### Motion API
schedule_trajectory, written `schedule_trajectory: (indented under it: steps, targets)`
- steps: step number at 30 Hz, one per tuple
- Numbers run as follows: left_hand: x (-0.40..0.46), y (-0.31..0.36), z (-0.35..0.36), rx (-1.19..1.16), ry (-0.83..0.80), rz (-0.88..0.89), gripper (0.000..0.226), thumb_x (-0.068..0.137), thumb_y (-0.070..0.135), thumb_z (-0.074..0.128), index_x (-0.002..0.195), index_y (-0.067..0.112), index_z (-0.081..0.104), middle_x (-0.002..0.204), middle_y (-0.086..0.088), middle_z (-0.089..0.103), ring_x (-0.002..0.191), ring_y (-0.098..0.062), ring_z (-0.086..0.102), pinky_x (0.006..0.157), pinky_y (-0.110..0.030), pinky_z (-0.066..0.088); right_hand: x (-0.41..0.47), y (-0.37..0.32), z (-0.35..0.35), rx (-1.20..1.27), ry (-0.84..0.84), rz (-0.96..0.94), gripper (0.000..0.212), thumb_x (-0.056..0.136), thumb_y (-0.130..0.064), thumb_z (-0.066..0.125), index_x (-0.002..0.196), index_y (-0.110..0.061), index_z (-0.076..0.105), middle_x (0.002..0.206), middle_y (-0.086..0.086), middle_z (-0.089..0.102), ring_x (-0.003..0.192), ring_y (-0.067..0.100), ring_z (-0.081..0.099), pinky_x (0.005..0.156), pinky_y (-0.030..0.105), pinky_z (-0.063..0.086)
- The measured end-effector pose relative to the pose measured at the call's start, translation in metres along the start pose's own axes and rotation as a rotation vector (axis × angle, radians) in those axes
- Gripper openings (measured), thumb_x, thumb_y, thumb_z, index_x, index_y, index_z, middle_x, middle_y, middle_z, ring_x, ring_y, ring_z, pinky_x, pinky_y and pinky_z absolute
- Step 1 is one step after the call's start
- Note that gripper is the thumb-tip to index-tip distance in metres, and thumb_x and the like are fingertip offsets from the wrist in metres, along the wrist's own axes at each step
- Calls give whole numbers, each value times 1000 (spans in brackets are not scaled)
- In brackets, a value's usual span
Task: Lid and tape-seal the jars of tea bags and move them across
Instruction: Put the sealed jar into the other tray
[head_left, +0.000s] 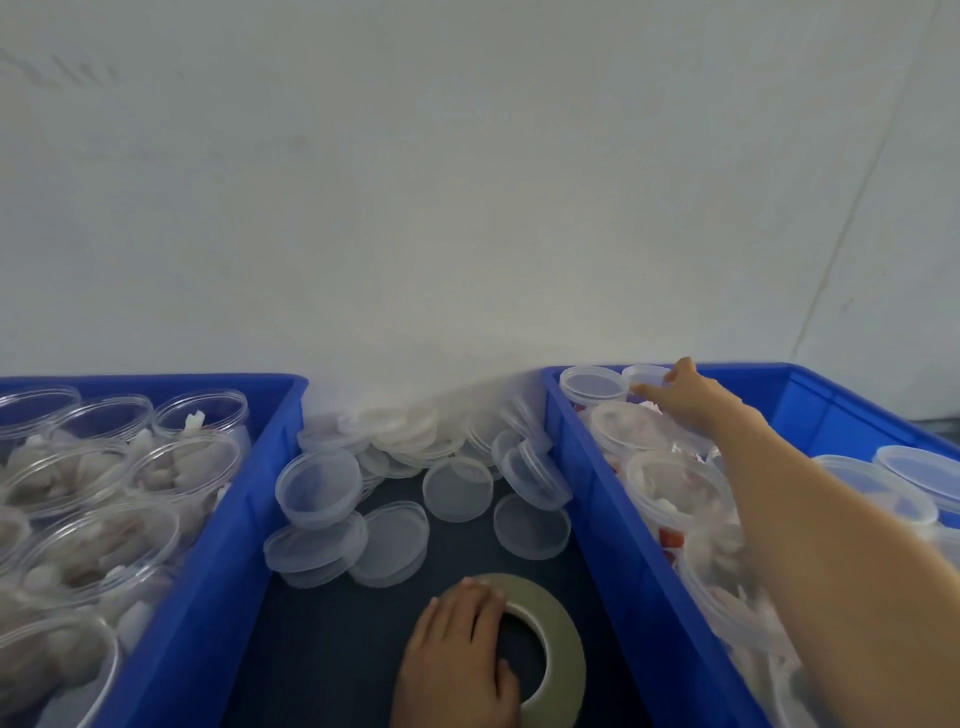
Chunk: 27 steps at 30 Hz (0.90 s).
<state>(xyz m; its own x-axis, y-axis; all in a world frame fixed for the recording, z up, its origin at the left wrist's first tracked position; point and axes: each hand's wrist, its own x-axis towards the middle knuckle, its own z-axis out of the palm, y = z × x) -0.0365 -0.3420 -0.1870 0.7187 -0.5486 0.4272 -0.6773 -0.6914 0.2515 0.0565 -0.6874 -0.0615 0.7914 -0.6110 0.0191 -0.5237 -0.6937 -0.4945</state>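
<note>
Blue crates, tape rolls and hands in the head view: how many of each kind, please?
Blue crates: 2, left crate and right crate
Tape roll: 1
Hands: 2, left hand and right hand
Total: 5

2 blue crates, 1 tape roll, 2 hands in view. Left crate: about 8 open jars, edge ones cut off. Right crate: about 7 lidded jars; loose lids between crates too piled to count.
</note>
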Motion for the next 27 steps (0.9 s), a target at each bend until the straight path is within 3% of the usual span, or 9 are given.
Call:
schedule_trajectory:
  steps: [4,6,9,11,14,17,20,24,27]
  targets:
    - [-6,2,0,-46,-44,-55,62,45,28,84,106,21,72,114,7,66,111,-9,62,93,-30,49,3,-4,-13,-108,-39,-61,69,83,-71,43,126,-17,45,126,8,55,108,31,52,94,48,42]
    - [-6,1,3,-66,-102,-78,60,78,31,60,137,25,47,144,12,39,138,-5,31,114,-25,15,10,-10,-23,-261,-76,-63,75,86,-73,34,134,-16,46,140,8,48,123,33,45,103,48,36]
    - [-9,-4,8,-85,-84,-108,57,91,34,36,147,31,25,154,16,18,142,0,5,108,-16,-16,2,-10,-24,-395,-111,33,80,85,-76,25,144,-23,37,152,6,32,140,34,24,111,57,20]
    - [-8,-2,8,-95,-71,-132,53,93,35,37,146,29,29,153,13,22,142,-2,9,107,-15,-15,-19,-10,-17,-411,-19,36,67,90,-67,26,145,-30,32,155,7,24,143,33,13,110,62,13]
    - [-6,0,2,-110,-153,-163,49,98,40,36,145,26,31,154,10,25,143,-5,11,113,-19,-5,-63,-29,-4,-290,112,-95,45,96,-45,33,135,-26,43,141,12,40,129,34,33,101,56,30]
    - [1,1,-9,-361,-214,-260,50,99,43,38,145,23,35,154,8,27,144,-5,11,113,-20,-1,-110,-56,15,-245,71,-322,42,97,-42,38,134,-23,48,139,11,43,124,33,42,99,51,38]
    - [6,0,-32,-565,-116,-415,42,101,33,39,141,22,41,155,4,26,145,-8,6,116,-27,0,-153,-81,38,-251,19,-500,45,97,-46,39,135,-24,48,146,9,34,134,29,31,107,48,30]
    - [-14,-17,-53,-241,-41,-508,45,101,29,36,145,22,34,157,3,19,147,-14,4,118,-35,3,-203,-104,68,-321,-156,-486,48,96,-52,39,136,-26,45,154,9,18,141,32,13,110,54,21]
    - [-44,-30,-60,-158,-121,-651,50,101,32,32,149,19,23,159,0,13,147,-18,3,119,-37,6,-240,-115,94,-356,-238,-477,56,97,-52,35,142,-18,37,156,18,12,143,36,7,114,50,16]
